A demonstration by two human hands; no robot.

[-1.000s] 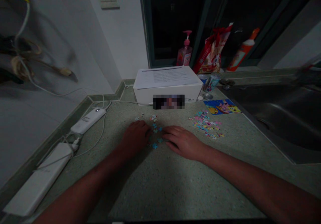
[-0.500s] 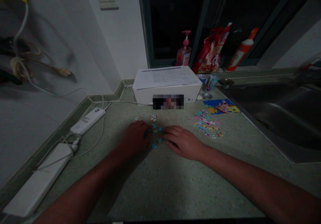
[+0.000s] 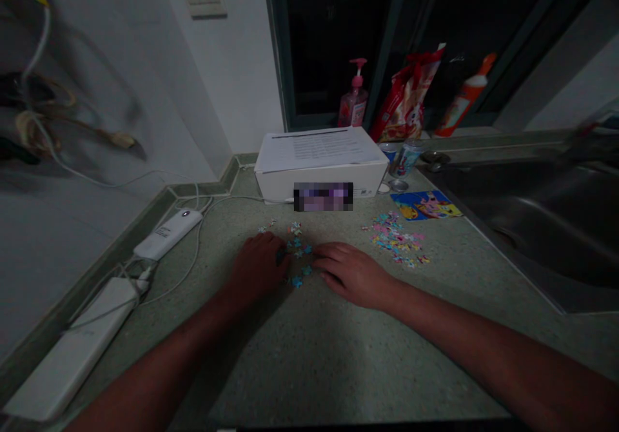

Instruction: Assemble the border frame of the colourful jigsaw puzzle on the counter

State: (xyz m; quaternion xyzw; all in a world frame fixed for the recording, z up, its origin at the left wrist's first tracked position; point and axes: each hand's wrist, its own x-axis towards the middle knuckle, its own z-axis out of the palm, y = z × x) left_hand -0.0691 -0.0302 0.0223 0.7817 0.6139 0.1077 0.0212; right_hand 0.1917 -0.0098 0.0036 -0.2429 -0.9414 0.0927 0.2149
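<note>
white box (image 3: 319,175): contents hidden | left hand (image 3: 258,265): fingers, cannot tell | right hand (image 3: 355,274): fingers spread beside puzzle pieces (image 3: 296,282)

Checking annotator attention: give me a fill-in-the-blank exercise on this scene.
1. Small blue jigsaw pieces lie ____ the bare left hand and the bare right hand.
2. The multicoloured jigsaw pile lies nearer the ____ hand.
3. A printed white paper sheet lies on ____ of the white rectangular box.

Missing words: between; right; top
</note>
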